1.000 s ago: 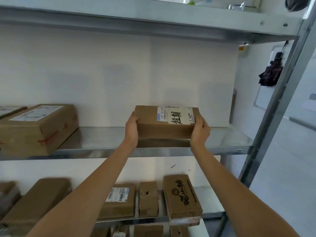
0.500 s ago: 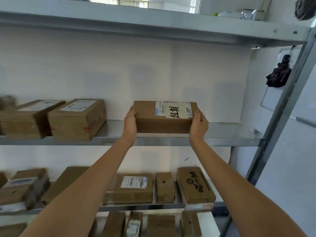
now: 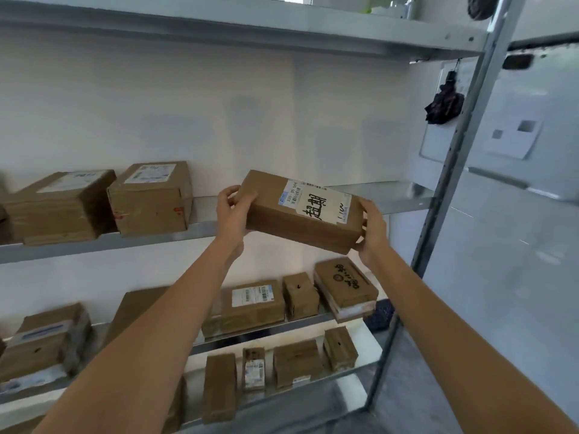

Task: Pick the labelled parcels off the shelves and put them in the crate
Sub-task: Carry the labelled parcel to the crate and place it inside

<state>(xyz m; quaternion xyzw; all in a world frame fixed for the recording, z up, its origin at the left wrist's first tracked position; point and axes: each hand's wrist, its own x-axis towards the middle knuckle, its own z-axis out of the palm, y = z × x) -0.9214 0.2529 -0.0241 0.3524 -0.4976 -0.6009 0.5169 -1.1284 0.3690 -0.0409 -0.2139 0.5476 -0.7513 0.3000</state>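
On the far left of the middle shelf (image 3: 200, 230) sit two brown boxes (image 3: 150, 198), each with a label on top, side by side. My left hand (image 3: 232, 213) has its fingers (image 3: 247, 198) wrapped over the left end of the labelled parcel (image 3: 302, 211), thumb up near the top edge. I hold the parcel in the air in front of the shelf, tilted so its right end dips lower; its white label with black handwriting faces me. My right hand (image 3: 371, 228) grips the parcel's right end, fingers curled around the corner. Below, more cardboard boxes (image 3: 252, 303) line the lower shelves. At the right stands the rack's metal upright (image 3: 451, 158).
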